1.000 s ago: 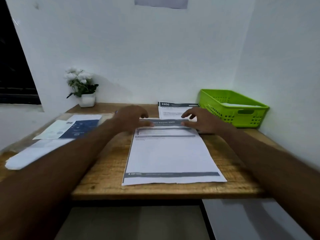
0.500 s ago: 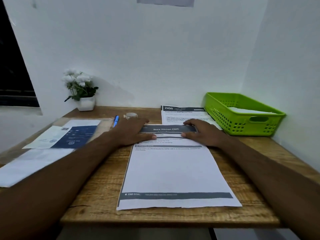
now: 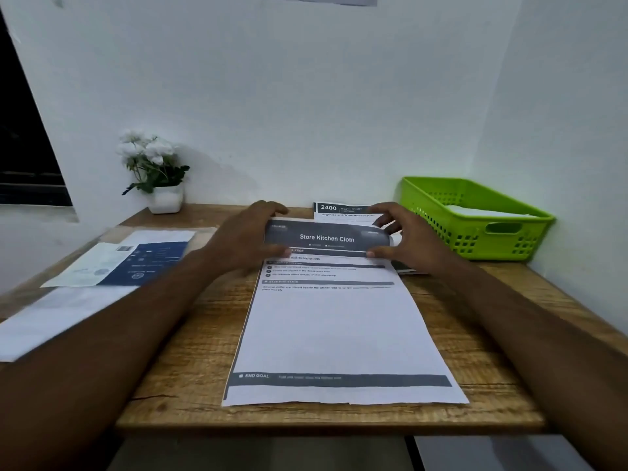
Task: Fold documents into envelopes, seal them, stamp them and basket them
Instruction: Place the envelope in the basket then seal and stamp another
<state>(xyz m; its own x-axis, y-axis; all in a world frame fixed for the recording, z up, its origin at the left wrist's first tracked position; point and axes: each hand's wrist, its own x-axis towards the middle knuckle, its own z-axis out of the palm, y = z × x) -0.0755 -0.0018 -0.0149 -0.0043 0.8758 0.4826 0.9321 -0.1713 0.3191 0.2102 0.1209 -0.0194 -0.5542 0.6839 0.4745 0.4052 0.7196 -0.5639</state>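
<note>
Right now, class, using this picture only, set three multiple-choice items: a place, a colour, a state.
1. Where on the table does the green basket stand? A near left edge; B far right corner; C centre.
2. What colour are the flowers? A red; B white; C yellow.
3. How is the far edge of the Store Kitchen Cloth sheet? A flat; B torn off; C raised and curled.
Key: B, it stands at the far right; B, the blooms are white; C, the left grip and right grip pinch it up.

Green basket (image 3: 475,229); white document (image 3: 339,328), grey bands; brown wooden table (image 3: 190,368).
</note>
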